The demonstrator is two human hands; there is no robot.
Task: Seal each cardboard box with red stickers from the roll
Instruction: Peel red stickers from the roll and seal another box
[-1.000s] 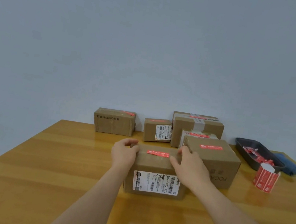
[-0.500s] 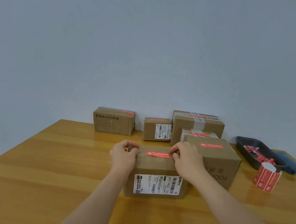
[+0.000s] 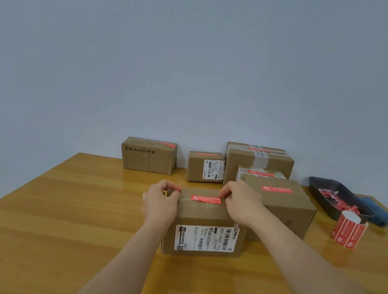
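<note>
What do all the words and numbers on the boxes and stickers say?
"507-P802 T70": white shipping label on the near box that both hands hold.
"507-P802 T70": white label on the small box at the back, turned sideways.
Red sticker on the near box: white print, too small to read.
Sticker roll: print too blurred to read.
Back left box: dark print, upside down, unreadable.
</note>
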